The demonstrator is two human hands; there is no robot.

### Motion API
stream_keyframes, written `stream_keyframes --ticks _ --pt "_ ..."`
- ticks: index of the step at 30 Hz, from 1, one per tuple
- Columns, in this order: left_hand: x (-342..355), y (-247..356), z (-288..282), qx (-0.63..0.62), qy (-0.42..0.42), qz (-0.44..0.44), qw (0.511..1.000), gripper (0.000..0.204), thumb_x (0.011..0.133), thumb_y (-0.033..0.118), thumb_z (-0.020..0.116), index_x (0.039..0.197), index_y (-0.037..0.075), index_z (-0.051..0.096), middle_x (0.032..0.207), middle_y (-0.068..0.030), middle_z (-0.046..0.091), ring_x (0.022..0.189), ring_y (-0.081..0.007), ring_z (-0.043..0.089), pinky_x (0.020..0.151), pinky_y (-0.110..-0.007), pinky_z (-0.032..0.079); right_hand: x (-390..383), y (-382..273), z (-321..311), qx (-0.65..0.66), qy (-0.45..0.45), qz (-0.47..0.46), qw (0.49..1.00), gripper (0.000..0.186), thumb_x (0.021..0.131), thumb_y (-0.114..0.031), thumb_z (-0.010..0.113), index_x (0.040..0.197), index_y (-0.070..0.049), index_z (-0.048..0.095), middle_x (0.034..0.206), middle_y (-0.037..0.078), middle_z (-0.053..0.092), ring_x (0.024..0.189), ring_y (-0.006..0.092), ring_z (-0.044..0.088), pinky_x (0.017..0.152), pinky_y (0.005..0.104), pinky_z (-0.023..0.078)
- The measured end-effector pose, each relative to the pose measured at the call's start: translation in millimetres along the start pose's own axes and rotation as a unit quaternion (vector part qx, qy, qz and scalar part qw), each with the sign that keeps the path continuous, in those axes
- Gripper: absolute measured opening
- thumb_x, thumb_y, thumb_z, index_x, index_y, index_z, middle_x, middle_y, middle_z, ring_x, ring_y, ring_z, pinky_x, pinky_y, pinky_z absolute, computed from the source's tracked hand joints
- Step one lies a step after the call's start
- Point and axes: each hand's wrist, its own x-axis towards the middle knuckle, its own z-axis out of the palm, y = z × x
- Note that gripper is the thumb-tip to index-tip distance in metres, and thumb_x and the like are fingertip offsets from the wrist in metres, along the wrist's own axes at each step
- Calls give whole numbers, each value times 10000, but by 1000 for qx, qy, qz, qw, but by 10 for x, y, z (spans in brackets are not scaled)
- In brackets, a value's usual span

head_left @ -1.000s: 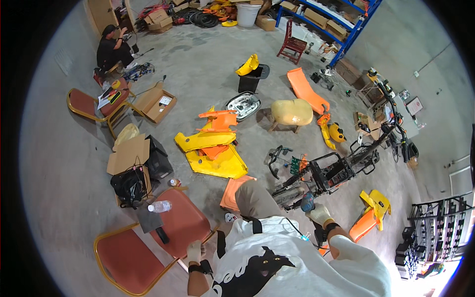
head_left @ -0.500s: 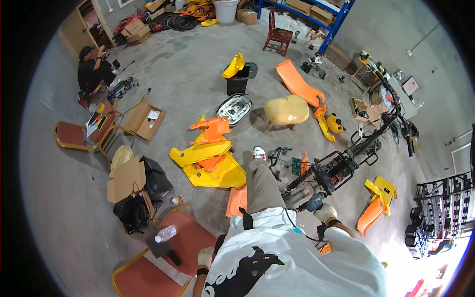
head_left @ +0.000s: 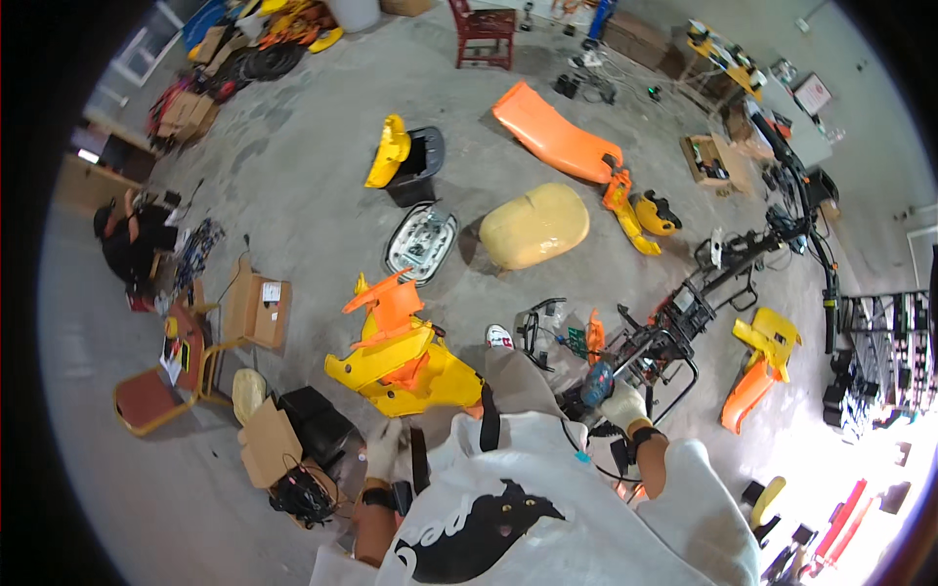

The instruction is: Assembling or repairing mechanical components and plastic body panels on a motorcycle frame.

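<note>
In my gloved right hand is a blue-and-dark cordless drill, gripped beside the stripped black scooter frame. My gloved left hand hangs low, near the yellow-and-orange body panels. Its fingers look loosely extended and nothing shows in them. A small green circuit board and an orange part lie on the floor next to the frame. The handlebar rises at the far end of the frame.
Ahead stand a yellowish padded seat block, a grey oval part and a black bin. An orange panel lies beyond. Cardboard boxes and a red chair are at left, where another person sits.
My view has turned and shifted forward. My left hand has come up and forward from beside the chairs. The drill stays in my right hand near the scooter frame.
</note>
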Motion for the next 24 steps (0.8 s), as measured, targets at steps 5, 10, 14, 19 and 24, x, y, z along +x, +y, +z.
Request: stream_keyframes --ticks 5,10,14,19,24 --pt "586 988 329 145 -1 37 989 254 990 278 593 979 38 677 772 -35 660 637 -125 614 588 -278 499 138 -128 -64 77 48 60 994 560 732 -399 755 1141 -27 663 1102 257 709 1088 412 668 944 464 527" --pt "1431 1432 297 256 -107 -15 961 201 958 211 579 971 39 683 784 -48 672 631 -136 629 572 -297 517 90 -178 122 189 79 131 970 522 726 -372 741 1098 -8 702 1068 272 713 1072 409 677 944 449 528" --pt "2209 1566 234 303 -119 12 945 159 913 160 607 926 25 690 728 -69 663 530 -166 614 475 -329 498 -83 -351 284 233 72 243 939 579 745 -417 704 1162 -15 693 1168 266 695 1136 418 651 982 455 515" --pt "3447 2004 335 397 -269 54 876 112 853 88 630 910 32 707 708 -74 655 516 -192 614 466 -340 496 -417 -831 428 274 45 366 888 597 746 -412 705 1197 -22 675 1171 267 696 1150 410 654 997 454 511" --pt "4163 2789 748 496 -413 330 689 128 839 71 641 929 38 726 757 -93 681 558 -197 640 501 -330 497 -774 -1286 476 237 30 384 892 537 760 -408 707 1175 -68 664 1120 227 722 1091 389 686 941 449 538"
